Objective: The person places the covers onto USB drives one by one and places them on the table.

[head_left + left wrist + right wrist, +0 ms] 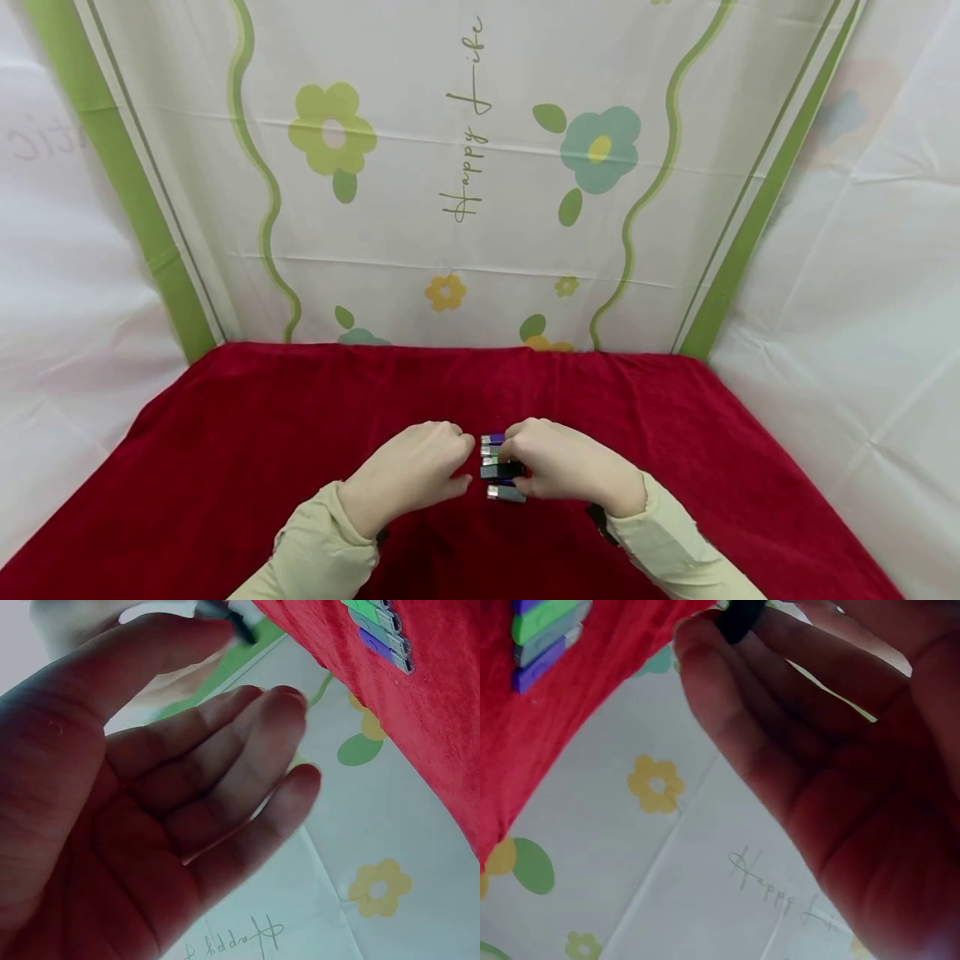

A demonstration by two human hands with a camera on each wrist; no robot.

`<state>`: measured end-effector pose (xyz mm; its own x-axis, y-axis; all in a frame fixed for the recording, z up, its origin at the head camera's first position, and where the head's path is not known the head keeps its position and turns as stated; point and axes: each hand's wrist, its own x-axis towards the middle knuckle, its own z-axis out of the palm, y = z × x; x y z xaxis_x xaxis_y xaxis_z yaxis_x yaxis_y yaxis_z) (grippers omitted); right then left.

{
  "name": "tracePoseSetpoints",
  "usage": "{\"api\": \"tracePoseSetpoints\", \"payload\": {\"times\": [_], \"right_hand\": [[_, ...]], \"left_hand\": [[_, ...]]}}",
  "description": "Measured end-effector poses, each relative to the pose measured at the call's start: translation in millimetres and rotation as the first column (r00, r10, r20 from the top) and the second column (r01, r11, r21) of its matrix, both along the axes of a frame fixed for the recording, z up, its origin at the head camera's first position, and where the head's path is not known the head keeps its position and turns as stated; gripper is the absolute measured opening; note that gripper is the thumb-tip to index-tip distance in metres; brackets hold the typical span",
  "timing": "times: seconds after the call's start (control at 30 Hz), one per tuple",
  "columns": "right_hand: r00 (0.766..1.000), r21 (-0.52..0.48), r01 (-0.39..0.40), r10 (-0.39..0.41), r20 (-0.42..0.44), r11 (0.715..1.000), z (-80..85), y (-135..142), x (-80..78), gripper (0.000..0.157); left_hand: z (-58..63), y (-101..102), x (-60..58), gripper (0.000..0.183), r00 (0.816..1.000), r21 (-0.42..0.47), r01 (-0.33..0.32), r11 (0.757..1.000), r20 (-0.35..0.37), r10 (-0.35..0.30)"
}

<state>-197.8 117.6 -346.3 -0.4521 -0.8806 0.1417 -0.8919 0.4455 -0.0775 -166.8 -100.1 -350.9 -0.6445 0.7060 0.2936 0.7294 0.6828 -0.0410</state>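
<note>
My right hand (pixel 573 462) pinches a black USB stick (pixel 501 472) between thumb and fingers, above several other USB sticks. In the right wrist view the black stick (pixel 741 619) shows dark at the fingertips. My left hand (pixel 412 471) is just left of the sticks, its fingers loosely bent and nothing in them. Lying side by side on the cloth are a purple stick (pixel 375 645), a grey one (pixel 547 641), a green one (pixel 544 621) and, nearest my body, another grey one (pixel 508 494). The right fingers partly hide the row.
A red velvet cloth (pixel 300 433) covers the table. Behind it hangs a white curtain (pixel 390 208) with printed flowers and green borders. White fabric walls close in the left side (pixel 67 292) and the right side (pixel 847 333).
</note>
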Motion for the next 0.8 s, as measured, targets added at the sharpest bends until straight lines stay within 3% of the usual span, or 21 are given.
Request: {"api": "tracePoseSetpoints", "payload": {"times": [0.4,0.6,0.8], "right_hand": [[0.997,0.187,0.065,-0.07,0.021,0.98,-27.3,-9,-0.6,0.038],[0.994,0.208,0.086,-0.099,0.052,0.974,-36.6,-13,0.0,0.043],[0.991,0.177,0.126,-0.131,0.016,0.976,-39.0,-14,3.0,0.046]], "left_hand": [[-2.9,-2,-0.4,0.031,0.999,-0.012,-0.022,1.0,0.048,0.022],[-4.1,-2,0.2,0.033,0.997,-0.003,-0.024,1.0,0.07,0.024],[-3.8,-1,0.6,0.032,0.996,0.002,-0.018,1.0,0.082,0.018]]}}
